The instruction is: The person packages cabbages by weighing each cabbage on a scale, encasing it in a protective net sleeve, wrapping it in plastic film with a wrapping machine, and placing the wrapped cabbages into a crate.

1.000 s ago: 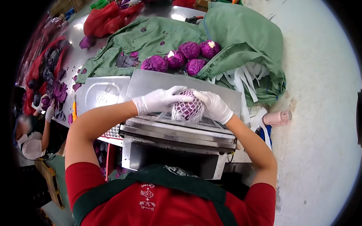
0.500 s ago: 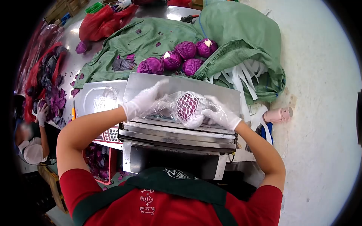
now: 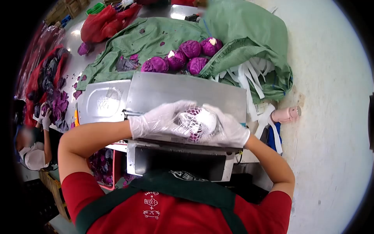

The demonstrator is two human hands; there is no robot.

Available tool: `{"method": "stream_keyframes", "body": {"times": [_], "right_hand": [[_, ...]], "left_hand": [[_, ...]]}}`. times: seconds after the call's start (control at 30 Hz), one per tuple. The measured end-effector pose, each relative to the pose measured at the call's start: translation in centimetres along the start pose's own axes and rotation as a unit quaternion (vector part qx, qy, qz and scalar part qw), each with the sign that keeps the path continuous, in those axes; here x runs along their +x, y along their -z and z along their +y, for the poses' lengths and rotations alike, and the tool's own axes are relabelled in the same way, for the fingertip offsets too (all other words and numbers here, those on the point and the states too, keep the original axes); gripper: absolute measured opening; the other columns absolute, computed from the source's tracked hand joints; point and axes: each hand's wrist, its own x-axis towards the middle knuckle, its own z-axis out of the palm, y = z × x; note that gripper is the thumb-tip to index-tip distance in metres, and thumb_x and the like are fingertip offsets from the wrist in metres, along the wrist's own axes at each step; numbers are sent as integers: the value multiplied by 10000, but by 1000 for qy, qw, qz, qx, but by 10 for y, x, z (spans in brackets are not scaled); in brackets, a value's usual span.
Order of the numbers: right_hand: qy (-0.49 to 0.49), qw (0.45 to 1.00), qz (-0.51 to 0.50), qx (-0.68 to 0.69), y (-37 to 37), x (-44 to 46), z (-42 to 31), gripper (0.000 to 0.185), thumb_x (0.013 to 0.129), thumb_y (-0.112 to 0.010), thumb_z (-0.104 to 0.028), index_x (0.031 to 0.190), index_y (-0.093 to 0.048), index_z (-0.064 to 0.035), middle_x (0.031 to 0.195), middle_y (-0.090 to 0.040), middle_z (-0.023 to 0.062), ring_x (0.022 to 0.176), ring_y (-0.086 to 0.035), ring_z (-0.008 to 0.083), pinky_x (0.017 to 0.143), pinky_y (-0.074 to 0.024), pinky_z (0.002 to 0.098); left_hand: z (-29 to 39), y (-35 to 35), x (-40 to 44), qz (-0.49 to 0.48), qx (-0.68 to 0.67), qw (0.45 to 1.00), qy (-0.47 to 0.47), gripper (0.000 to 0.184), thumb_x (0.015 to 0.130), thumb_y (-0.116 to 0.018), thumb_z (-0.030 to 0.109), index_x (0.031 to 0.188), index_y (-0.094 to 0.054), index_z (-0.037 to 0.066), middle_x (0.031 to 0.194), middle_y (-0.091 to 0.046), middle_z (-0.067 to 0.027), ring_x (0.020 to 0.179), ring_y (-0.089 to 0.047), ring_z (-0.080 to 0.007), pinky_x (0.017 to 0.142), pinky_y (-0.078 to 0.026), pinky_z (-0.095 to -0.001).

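Observation:
A purple cabbage (image 3: 196,124) in white foam netting and clear film is held over the front edge of the metal machine (image 3: 187,91). My left hand (image 3: 165,119), in a white glove, wraps the cabbage's left side. Around its right side curves my gloved right hand (image 3: 230,126). Bunched white netting covers the cabbage's upper right part, and purple shows through the mesh below. Several bare purple cabbages (image 3: 191,48) lie behind the machine on green cloth (image 3: 167,29).
A scale with a metal pan (image 3: 103,102) stands left of the machine. A green sack (image 3: 249,29) with white netting strips (image 3: 253,78) is at the back right, near a pink cylinder (image 3: 286,114). A co-worker (image 3: 35,150) handles a cabbage at the far left.
My left hand has moved right, from the gathered film back onto the cabbage. The cabbage has turned and come slightly nearer, with white netting now bunched toward its upper right.

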Motion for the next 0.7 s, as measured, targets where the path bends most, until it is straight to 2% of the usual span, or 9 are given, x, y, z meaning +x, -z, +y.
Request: {"method": "stream_keyframes", "body": {"times": [0.1, 0.2, 0.43, 0.47, 0.5, 0.57, 0.6, 0.63, 0.7], "right_hand": [[-141, 918, -55, 367, -49, -35, -26, 881, 788, -652, -540, 1439, -252, -99, 1396, -403, 149, 1266, -430, 262, 956, -456, 392], [-282, 783, -115, 543, -87, -60, -38, 817, 832, -534, -619, 1463, -193, -227, 1431, -339, 84, 1267, -429, 262, 892, -496, 475], [-301, 734, -88, 603, -156, -99, 17, 750, 871, -466, -630, 1468, -184, -274, 1499, -253, 18, 1356, -300, 283, 1033, -367, 509], [-262, 737, -95, 616, -164, -107, 22, 730, 903, -415, -608, 1472, -172, -221, 1492, -262, 79, 1348, -313, 312, 1056, -355, 487], [-282, 667, -82, 684, -161, -116, 22, 708, 936, -353, -575, 1470, -161, -151, 1460, -280, 179, 1322, -347, 350, 1079, -339, 459], [-300, 560, -5, 773, -160, -137, 16, 695, 967, -285, -553, 1459, -180, -73, 1355, -353, 357, 1249, -437, 408, 1066, -369, 431], [-325, 560, 33, 761, -161, -146, 12, 639, 975, -321, -493, 1447, -226, -72, 1353, -381, 322, 1246, -444, 396, 1056, -379, 417], [-351, 560, 71, 747, -162, -152, 7, 584, 984, -356, -433, 1435, -272, -71, 1352, -410, 287, 1243, -451, 383, 1045, -388, 403], [-329, 804, 90, 487, -159, -149, -29, 520, 975, -438, -309, 1398, -323, -30, 1335, -431, 265, 1233, -473, 320, 1021, -406, 374]], "left_hand": [[64, -23, -37, -124, -280, 888, 343, 817, 812, -641, 556, 1386, -370, 41, 1240, -558, -182, 1069, -602, -236, 922, -494, -338], [55, -60, -65, -162, -296, 834, 437, 863, 835, -358, 750, 1324, -442, 43, 1098, -634, -136, 944, -659, -206, 747, -562, -295], [-32, -112, -115, -80, -477, 770, 417, 660, 853, -599, 534, 1337, -432, 119, 1115, -624, -116, 975, -647, -209, 816, -558, -320], [-46, -109, -130, -98, -200, 947, 234, 598, 879, -580, 485, 1325, -452, 108, 1088, -629, -127, 964, -648, -212, 804, -556, -327], [-50, -103, -140, -103, 106, 989, 15, 537, 906, -562, 436, 1312, -471, 97, 1061, -635, -137, 953, -648, -214, 793, -554, -334], [-54, -105, -176, 65, -273, 931, 232, 422, 937, -534, 307, 1275, -501, 56, 1021, -638, -159, 913, -651, -224, 779, -538, -340], [-5, -101, -178, 144, -410, 806, 403, 390, 947, -525, 235, 1270, -490, 20, 1017, -635, -147, 884, -641, -201, 790, -525, -315], [3, -113, -185, 162, -370, 817, 412, 356, 967, -505, 259, 1210, -530, 0, 984, -652, -104, 887, -628, -158, 811, -497, -270], [11, -138, -188, 166, -206, 921, 287, 304, 925, -591, 184, 1170, -562, 5, 945, -648, -64, 856, -602, -96, 789, -487, -241]]}}
